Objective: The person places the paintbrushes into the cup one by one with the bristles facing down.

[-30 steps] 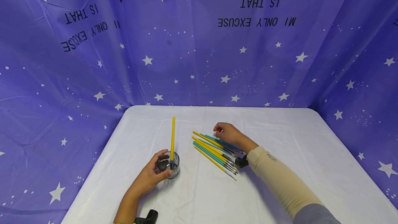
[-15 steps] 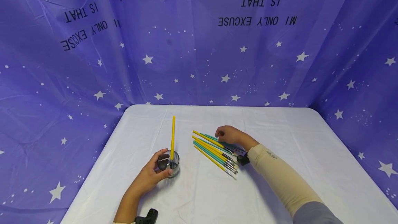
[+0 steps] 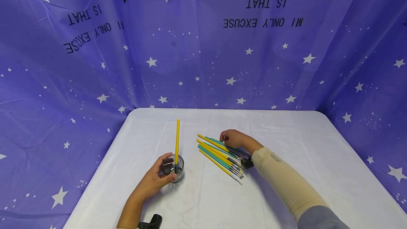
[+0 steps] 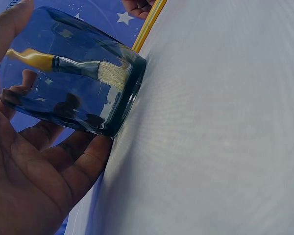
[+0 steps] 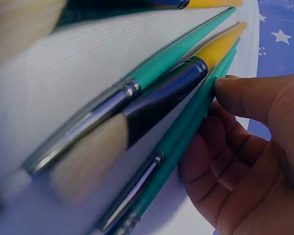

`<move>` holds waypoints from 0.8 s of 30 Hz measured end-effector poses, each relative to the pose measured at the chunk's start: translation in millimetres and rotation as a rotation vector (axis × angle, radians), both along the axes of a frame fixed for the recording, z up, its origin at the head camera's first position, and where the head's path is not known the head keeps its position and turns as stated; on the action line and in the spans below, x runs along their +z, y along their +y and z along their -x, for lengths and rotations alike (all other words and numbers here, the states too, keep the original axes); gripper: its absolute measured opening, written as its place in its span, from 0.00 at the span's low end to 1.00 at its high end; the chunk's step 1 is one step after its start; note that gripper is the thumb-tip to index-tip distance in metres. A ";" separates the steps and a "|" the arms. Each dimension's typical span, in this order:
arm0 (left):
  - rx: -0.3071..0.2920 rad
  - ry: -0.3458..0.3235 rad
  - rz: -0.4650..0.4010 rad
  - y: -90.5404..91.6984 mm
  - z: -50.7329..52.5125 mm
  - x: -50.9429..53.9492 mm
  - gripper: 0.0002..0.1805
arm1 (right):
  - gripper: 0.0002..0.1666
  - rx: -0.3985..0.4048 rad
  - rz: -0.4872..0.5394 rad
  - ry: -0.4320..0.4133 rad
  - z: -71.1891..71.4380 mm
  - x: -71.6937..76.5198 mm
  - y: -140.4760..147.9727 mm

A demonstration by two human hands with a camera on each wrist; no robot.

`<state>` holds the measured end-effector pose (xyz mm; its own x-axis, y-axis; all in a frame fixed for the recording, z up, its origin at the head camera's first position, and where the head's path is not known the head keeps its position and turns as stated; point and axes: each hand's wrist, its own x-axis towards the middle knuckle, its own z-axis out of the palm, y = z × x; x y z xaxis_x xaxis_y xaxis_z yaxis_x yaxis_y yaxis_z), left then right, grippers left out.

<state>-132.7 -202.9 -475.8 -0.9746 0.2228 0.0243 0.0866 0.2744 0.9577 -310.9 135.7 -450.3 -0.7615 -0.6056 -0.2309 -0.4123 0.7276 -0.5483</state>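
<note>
Fingers: left hand (image 3: 152,181) curled round glass (image 4: 81,36) | 1 yellow brush (image 3: 177,140) bristles-down inside | right hand (image 3: 235,139) pinching 2 green brushes (image 5: 179,139) side by side

Got a clear glass (image 3: 181,171) upright on the table, one wide paintbrush (image 3: 177,140) standing in it, pale bristles down near the bottom, yellow handle sticking way out the top. To its right there's a loose bunch of brushes (image 3: 217,153) lying slantwise, yellow and teal handles mixed, bristle ends toward the near right. Two teal brushes (image 5: 188,122) sit side by side along the far edge.
</note>
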 end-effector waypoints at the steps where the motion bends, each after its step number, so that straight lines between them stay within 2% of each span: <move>1: 0.001 0.002 0.000 0.0 0.0 -0.4 0.44 | 0.10 0.000 0.000 0.002 0.1 -0.3 -0.1; 11: -0.004 0.003 -0.020 -0.2 -0.1 -4.2 0.43 | 0.11 0.012 -0.010 0.002 0.0 -0.4 0.3; 19: -0.011 0.011 -0.017 0.2 0.5 -3.1 0.44 | 0.09 0.007 0.022 -0.006 -3.0 4.8 1.9; 24: -0.013 0.014 -0.018 -0.2 0.5 -2.4 0.43 | 0.10 0.016 0.003 0.017 -2.7 4.3 0.6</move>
